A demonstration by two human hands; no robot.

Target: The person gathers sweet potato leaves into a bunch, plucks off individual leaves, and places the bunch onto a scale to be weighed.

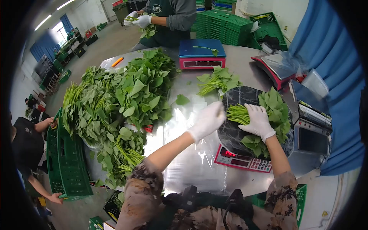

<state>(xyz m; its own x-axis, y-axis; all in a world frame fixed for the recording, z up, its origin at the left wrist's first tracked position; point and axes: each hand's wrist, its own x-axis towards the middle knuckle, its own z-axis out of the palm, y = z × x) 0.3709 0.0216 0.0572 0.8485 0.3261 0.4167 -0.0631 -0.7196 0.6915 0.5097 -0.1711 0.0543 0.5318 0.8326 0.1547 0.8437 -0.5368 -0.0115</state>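
A bunch of leafy green stems [238,114] lies on a black marbled board [235,97], its cut ends toward the left and its leaves to the right. My right hand [257,122], in a white glove, rests over this bunch and grips it, thumb on the near side. Just left of the board is my gloved left hand [209,120], its fingers drawn together; whether anything is in them is hidden. Under the board's near edge sits a red scale [243,163] with lit digits. Clear plastic bags [195,168] lie flat below my left hand.
A large heap of greens [134,88] covers the table's left side. Beyond stand a blue-topped scale [202,50] and a smaller bunch [218,81]. At right are another scale [276,69] and a dark machine [312,142]. One person opposite holds greens; another at left holds a green crate [67,165].
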